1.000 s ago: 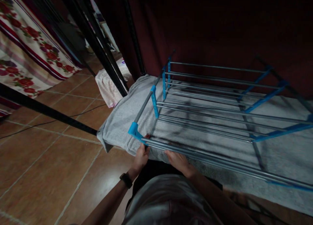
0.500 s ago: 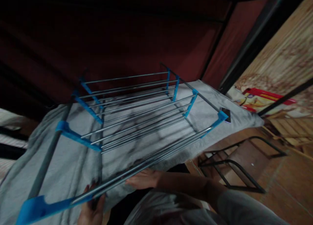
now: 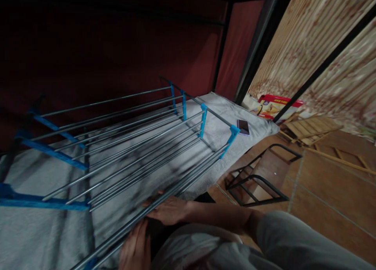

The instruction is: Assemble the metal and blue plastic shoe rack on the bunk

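A clothes drying rack (image 3: pixel 129 144) of grey metal rods with blue plastic brackets lies across a bed-like surface with a pale fluffy cover (image 3: pixel 205 176). Low in the view, my left hand (image 3: pixel 135 246) is at the near rods, its fingers stretched out against them. My right hand (image 3: pixel 167 209) reaches in from the right beside it. Its fingers extend toward the same rods, and the rods partly hide the fingertips. Neither hand visibly wraps around a rod. A phone (image 3: pixel 243 127) lies on the cover beyond the rack's right end.
A low black metal-framed stand (image 3: pixel 261 176) is on the tiled floor at right. Behind it lie a wooden slatted piece (image 3: pixel 311 131) and a red and yellow box (image 3: pixel 277 105). A dark post (image 3: pixel 255 46) rises near the cover's far corner, by a dark red wall (image 3: pixel 117 46).
The view has turned right, so the rack appears farther left. My left hand has come off the blue corner area and moved along the rods, close to my right hand.
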{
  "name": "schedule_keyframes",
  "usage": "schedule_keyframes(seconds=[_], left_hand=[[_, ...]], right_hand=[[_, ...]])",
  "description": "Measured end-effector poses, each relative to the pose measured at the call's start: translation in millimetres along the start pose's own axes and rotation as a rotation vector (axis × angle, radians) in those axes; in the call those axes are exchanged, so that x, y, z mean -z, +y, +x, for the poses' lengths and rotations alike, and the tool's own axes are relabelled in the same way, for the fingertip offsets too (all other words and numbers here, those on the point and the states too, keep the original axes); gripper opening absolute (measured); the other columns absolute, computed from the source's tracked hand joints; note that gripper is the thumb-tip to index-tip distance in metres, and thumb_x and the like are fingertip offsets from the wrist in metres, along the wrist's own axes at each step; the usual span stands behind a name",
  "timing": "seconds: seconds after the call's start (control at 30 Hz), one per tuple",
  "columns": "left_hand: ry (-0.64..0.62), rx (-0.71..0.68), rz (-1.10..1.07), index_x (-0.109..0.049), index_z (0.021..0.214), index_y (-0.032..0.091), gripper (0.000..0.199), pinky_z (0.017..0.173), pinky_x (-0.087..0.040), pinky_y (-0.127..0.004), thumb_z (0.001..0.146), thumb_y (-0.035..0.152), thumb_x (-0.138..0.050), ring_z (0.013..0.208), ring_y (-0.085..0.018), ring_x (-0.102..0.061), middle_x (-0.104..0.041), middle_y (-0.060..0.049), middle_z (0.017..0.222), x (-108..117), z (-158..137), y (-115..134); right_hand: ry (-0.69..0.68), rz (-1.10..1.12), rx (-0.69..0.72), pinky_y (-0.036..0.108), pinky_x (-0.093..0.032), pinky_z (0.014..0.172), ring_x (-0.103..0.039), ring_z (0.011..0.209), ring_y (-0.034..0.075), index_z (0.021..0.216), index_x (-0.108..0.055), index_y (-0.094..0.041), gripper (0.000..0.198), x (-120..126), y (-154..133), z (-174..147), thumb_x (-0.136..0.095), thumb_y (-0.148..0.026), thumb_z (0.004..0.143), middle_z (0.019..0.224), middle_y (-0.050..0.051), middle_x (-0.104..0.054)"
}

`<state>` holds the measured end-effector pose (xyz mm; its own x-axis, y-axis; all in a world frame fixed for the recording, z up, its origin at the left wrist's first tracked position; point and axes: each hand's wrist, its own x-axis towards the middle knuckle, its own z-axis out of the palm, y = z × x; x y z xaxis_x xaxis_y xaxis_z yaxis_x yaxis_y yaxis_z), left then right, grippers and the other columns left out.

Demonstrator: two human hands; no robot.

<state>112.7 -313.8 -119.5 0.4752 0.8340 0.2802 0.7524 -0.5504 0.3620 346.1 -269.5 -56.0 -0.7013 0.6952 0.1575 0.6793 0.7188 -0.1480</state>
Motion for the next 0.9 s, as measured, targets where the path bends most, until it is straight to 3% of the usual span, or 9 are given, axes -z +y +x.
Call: schedule_keyframes(seconds=[0.13,0.27,0.37,0.43,0.6,0.77,0.9], left_hand=[[-0.067,-0.114,0.118,-0.054,0.135,0.020,0.048,0.098,-0.054,-0.052,0.092,0.024,-0.033,0.113,-0.031,-0.066,-0.069,-0.014,0.124,-21,35,5],[-0.257,-0.116,0.162,-0.066,0.119,0.017,0.047,0.102,-0.052,-0.049,0.086,0.010,-0.032,0.113,-0.030,-0.066,-0.069,-0.014,0.122,-33,63,23],[-0.432,-0.123,0.182,-0.068,0.116,0.013,0.049,0.099,-0.052,-0.050,0.084,0.004,-0.032,0.109,-0.032,-0.068,-0.069,-0.017,0.120,-38,92,44],[-0.507,-0.139,0.189,-0.068,0.118,0.012,0.052,0.097,-0.053,-0.050,0.084,0.001,-0.031,0.107,-0.033,-0.069,-0.071,-0.018,0.117,-41,109,53],[-0.447,-0.204,-0.008,-0.054,0.140,0.023,0.051,0.102,-0.053,-0.045,0.094,0.013,-0.035,0.115,-0.027,-0.067,-0.067,-0.011,0.130,-43,125,50],[-0.397,-0.205,-0.103,-0.058,0.137,0.028,0.044,0.109,-0.049,-0.047,0.096,0.029,-0.042,0.124,-0.028,-0.062,-0.065,-0.005,0.135,-45,120,44],[-0.393,-0.198,-0.088,-0.061,0.135,0.027,0.043,0.111,-0.047,-0.046,0.097,0.033,-0.042,0.126,-0.029,-0.060,-0.065,-0.006,0.134,-48,118,44]], right_hand=[[-0.027,0.020,-0.087,0.036,-0.043,0.107,-0.048,0.133,0.022,0.124,-0.061,-0.019,0.033,2,9,-13,-0.050,-0.028,0.095,0.145,0.007,-0.054],[-0.029,0.112,-0.141,0.029,-0.044,0.105,-0.055,0.127,0.019,0.123,-0.061,-0.015,0.031,-1,19,-30,-0.051,-0.027,0.096,0.136,0.008,-0.062],[-0.043,0.177,-0.212,0.029,-0.047,0.101,-0.061,0.116,0.019,0.121,-0.062,-0.011,0.029,2,28,-51,-0.049,-0.020,0.097,0.125,0.010,-0.067],[-0.016,0.209,-0.234,0.031,-0.044,0.105,-0.059,0.121,0.020,0.123,-0.061,-0.010,0.031,9,34,-68,-0.049,-0.019,0.096,0.127,0.013,-0.066],[0.068,0.380,-0.257,0.025,-0.039,0.110,-0.050,0.132,0.014,0.132,-0.057,-0.016,0.039,27,39,-112,-0.044,-0.012,0.096,0.141,0.009,-0.057],[0.238,0.502,-0.623,0.026,-0.051,0.088,-0.065,0.099,0.015,0.116,-0.066,-0.018,0.030,11,47,-159,-0.042,-0.017,0.097,0.109,0.008,-0.070],[0.691,0.456,-1.131,0.030,-0.052,0.087,-0.064,0.091,0.017,0.106,-0.064,-0.016,0.028,-3,77,-196,-0.039,-0.022,0.095,0.100,0.008,-0.068]])
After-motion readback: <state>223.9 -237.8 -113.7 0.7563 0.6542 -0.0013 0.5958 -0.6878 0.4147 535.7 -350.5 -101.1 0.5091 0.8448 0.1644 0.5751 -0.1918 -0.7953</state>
